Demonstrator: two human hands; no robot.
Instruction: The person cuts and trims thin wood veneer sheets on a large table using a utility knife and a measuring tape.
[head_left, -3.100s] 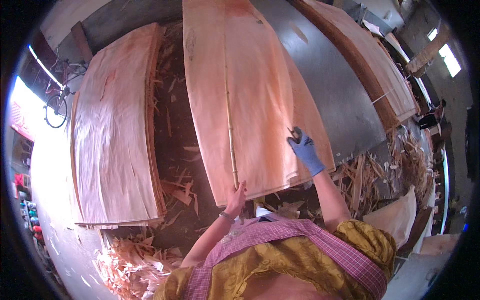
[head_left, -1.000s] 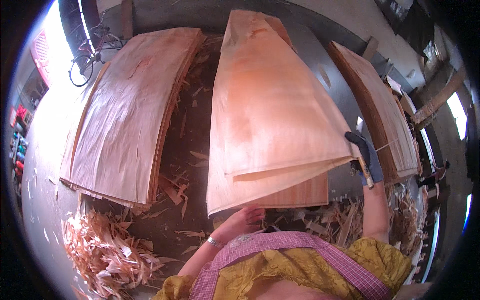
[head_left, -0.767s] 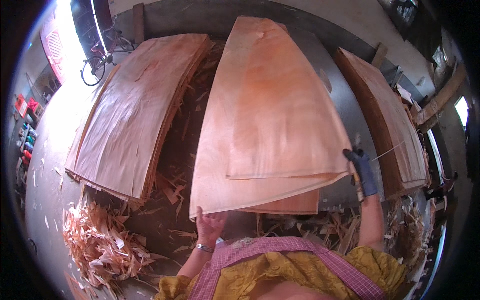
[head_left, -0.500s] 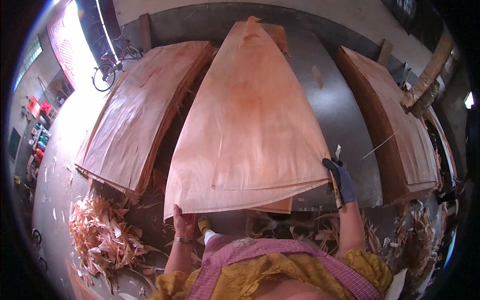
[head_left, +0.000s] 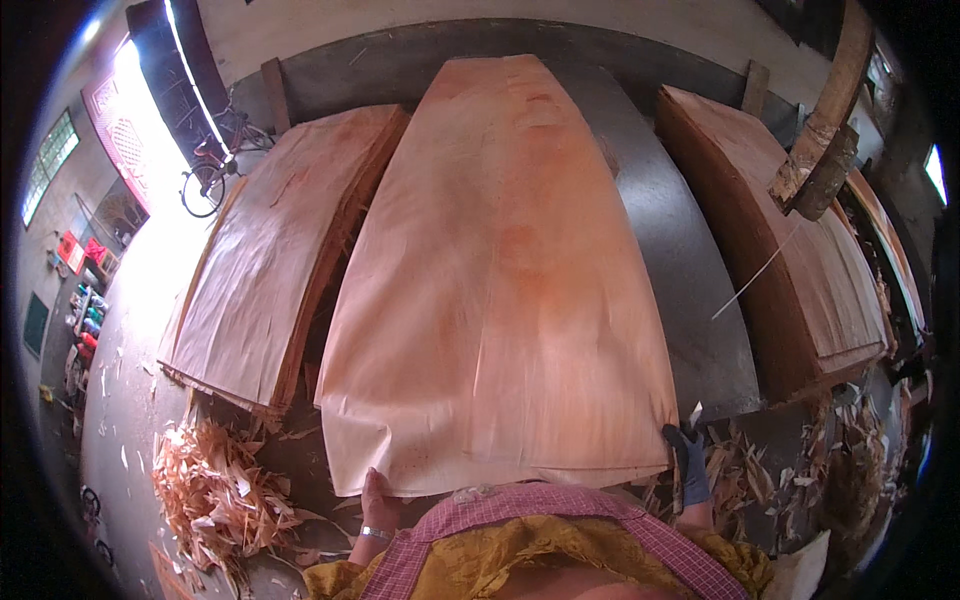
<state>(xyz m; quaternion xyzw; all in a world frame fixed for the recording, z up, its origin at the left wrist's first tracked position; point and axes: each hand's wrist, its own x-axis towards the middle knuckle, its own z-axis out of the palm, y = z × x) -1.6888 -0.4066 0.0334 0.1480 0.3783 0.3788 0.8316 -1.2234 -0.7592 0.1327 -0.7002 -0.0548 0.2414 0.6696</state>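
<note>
A large, thin wood veneer sheet (head_left: 500, 300) lies over the dark table (head_left: 690, 270), its near edge drawn toward my body. My bare left hand (head_left: 374, 495), with a metal watch or bracelet at the wrist, pinches the near left edge, where the sheet puckers. My right hand (head_left: 688, 462), in a dark blue-grey glove, is closed at the near right corner. A narrow, pale blade (head_left: 697, 412) sticks up from that glove, seemingly a knife; its handle is mostly hidden.
Tall veneer stacks stand left (head_left: 280, 250) and right (head_left: 770, 230). Wood scraps (head_left: 215, 480) heap on the floor at left, with more at right. A wooden post (head_left: 820, 130) rises at the right. A bicycle (head_left: 215, 170) stands by the bright doorway.
Both hands have come back toward my body, pulling the veneer sheet nearer. Its far end has spread wider, and a pucker has formed by my left hand.
</note>
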